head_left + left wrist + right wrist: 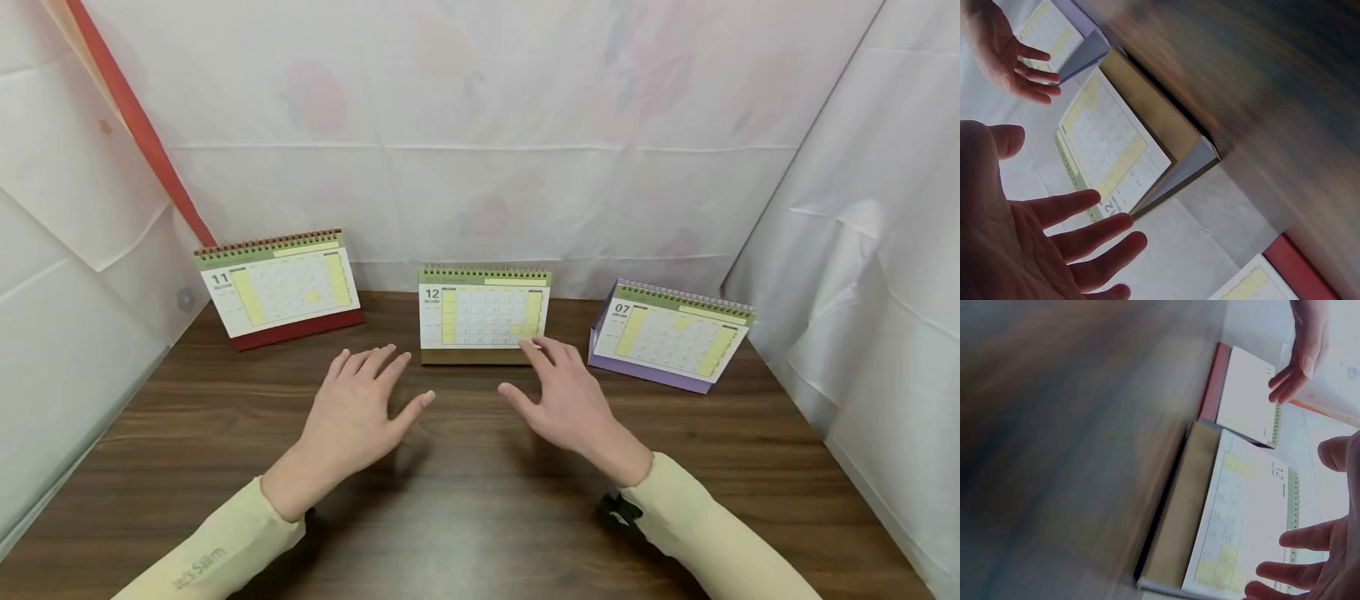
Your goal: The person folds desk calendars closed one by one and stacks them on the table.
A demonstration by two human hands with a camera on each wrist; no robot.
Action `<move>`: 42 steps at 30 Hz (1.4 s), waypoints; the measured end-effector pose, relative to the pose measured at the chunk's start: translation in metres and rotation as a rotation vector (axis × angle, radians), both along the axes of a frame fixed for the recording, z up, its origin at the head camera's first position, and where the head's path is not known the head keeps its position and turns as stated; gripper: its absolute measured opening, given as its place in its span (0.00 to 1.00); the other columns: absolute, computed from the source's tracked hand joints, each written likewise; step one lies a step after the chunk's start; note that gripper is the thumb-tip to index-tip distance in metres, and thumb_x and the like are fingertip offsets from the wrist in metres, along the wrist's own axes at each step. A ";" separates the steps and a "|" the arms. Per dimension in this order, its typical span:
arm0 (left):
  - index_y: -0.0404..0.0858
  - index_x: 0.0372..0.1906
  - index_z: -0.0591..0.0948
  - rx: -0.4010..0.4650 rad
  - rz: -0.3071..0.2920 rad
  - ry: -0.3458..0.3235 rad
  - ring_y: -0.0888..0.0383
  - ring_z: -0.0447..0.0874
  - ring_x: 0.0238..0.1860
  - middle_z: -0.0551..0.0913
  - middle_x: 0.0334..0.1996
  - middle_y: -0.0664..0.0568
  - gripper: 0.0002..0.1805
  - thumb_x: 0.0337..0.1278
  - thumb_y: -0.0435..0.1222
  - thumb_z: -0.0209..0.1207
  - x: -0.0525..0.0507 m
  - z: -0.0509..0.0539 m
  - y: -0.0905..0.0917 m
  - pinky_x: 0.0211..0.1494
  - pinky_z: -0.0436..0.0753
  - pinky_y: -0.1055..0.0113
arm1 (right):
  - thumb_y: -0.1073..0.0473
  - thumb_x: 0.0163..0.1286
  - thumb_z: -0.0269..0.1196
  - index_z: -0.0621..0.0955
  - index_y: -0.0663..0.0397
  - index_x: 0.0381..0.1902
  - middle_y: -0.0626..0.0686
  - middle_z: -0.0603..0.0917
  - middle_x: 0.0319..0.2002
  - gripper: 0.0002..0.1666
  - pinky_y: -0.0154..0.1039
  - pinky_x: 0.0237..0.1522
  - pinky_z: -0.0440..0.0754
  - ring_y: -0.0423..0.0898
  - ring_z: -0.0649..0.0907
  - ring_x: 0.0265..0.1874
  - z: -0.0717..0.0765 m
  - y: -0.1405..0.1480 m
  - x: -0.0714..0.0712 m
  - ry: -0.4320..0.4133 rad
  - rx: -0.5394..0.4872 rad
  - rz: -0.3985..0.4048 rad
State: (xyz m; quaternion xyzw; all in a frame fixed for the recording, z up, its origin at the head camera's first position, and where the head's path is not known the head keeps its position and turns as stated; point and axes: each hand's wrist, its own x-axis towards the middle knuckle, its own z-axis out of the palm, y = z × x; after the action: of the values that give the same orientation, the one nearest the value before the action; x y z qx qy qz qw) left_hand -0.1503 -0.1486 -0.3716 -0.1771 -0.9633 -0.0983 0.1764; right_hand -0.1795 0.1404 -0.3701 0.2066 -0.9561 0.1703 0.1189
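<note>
A desk calendar with a brown base, showing 12 [483, 317], stands upright at the back middle of the table. My left hand [348, 421] hovers in front and to its left, fingers spread, holding nothing. My right hand [570, 404] is in front and to its right, fingers apart and empty; its fingertips overlap the calendar's lower right corner in the head view, but in the right wrist view the fingers [1310, 536] show no grip on it. In the left wrist view the same calendar [1110, 144] stands beyond the left fingers [1094, 240].
A red-based calendar showing 11 [281, 287] stands at the back left, angled. At the back right is a purple-based calendar showing 07 [671, 333]. White curtains [480, 183] enclose the dark wooden table [465, 533]; a red strip [142, 125] runs down the left corner.
</note>
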 end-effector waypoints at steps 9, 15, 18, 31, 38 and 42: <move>0.35 0.53 0.82 0.175 -0.015 0.062 0.41 0.78 0.56 0.82 0.54 0.42 0.27 0.70 0.55 0.53 -0.018 0.013 -0.019 0.62 0.71 0.43 | 0.33 0.72 0.56 0.73 0.54 0.69 0.55 0.73 0.66 0.39 0.53 0.62 0.72 0.53 0.71 0.67 0.015 -0.047 -0.029 0.001 -0.050 0.125; 0.37 0.52 0.82 0.311 0.072 0.113 0.39 0.78 0.52 0.83 0.50 0.42 0.21 0.70 0.50 0.56 -0.031 0.020 -0.048 0.55 0.73 0.42 | 0.37 0.75 0.55 0.71 0.53 0.71 0.53 0.72 0.67 0.36 0.46 0.66 0.68 0.50 0.70 0.67 0.022 -0.089 -0.051 -0.039 -0.111 0.257; 0.36 0.54 0.81 0.367 0.134 0.146 0.38 0.76 0.55 0.82 0.52 0.40 0.21 0.69 0.48 0.56 -0.039 0.021 -0.066 0.54 0.72 0.41 | 0.41 0.76 0.56 0.70 0.53 0.72 0.54 0.72 0.68 0.34 0.44 0.65 0.69 0.49 0.72 0.65 0.022 -0.111 -0.063 -0.058 -0.159 0.328; 0.39 0.74 0.63 0.770 0.460 0.045 0.43 0.56 0.69 0.62 0.69 0.39 0.32 0.71 0.49 0.48 -0.082 0.016 -0.145 0.67 0.57 0.45 | 0.47 0.75 0.59 0.66 0.50 0.75 0.49 0.74 0.65 0.35 0.27 0.57 0.71 0.40 0.75 0.60 0.018 -0.190 -0.110 -0.191 -0.534 0.346; 0.49 0.78 0.54 0.985 0.586 -0.100 0.54 0.49 0.74 0.51 0.75 0.48 0.38 0.71 0.57 0.47 -0.102 0.011 -0.187 0.74 0.54 0.57 | 0.45 0.75 0.58 0.60 0.43 0.78 0.42 0.60 0.75 0.39 0.38 0.68 0.65 0.38 0.62 0.72 0.005 -0.228 -0.128 -0.280 -0.670 0.263; 0.50 0.80 0.46 1.094 0.564 -0.189 0.57 0.43 0.77 0.45 0.79 0.52 0.40 0.72 0.57 0.45 -0.114 0.010 -0.199 0.76 0.49 0.60 | 0.43 0.74 0.58 0.55 0.41 0.80 0.40 0.54 0.78 0.43 0.42 0.72 0.58 0.36 0.54 0.75 -0.002 -0.246 -0.137 -0.410 -0.772 0.209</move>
State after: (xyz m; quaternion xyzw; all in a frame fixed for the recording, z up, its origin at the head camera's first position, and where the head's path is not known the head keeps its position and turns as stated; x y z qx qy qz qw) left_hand -0.2639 -0.3473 -0.3619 0.2098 -0.7946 -0.5424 0.1745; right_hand -0.3163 -0.1061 -0.3719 0.2047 -0.8003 0.5632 -0.0224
